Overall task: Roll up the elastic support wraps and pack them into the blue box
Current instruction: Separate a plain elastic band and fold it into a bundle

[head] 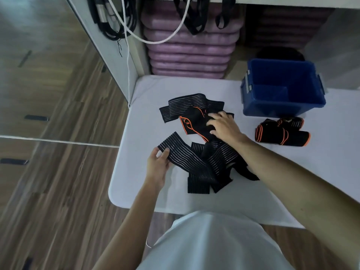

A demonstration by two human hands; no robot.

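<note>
- Blue box [280, 106], table's 2 o'clock: appears empty.
- Rolled wraps [282, 132], two, just beside the box at its 6 o'clock: unpacked.
- Loose wraps [196, 152], centre: unrolled.
- Left hand [157, 164] pinches a strap end at 8 o'clock; right hand [224, 125] rests on the pile, fingers bent.

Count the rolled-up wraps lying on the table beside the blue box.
2, as far as can be seen. One larger rolled wrap lies in front of the blue box; a smaller rolled wrap lies just behind it, touching it. The box looks empty.

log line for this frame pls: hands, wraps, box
left hand: grips striped wrap end | right hand: on loose wrap pile | rolled wraps: on table beside blue box | box: appears empty
</note>
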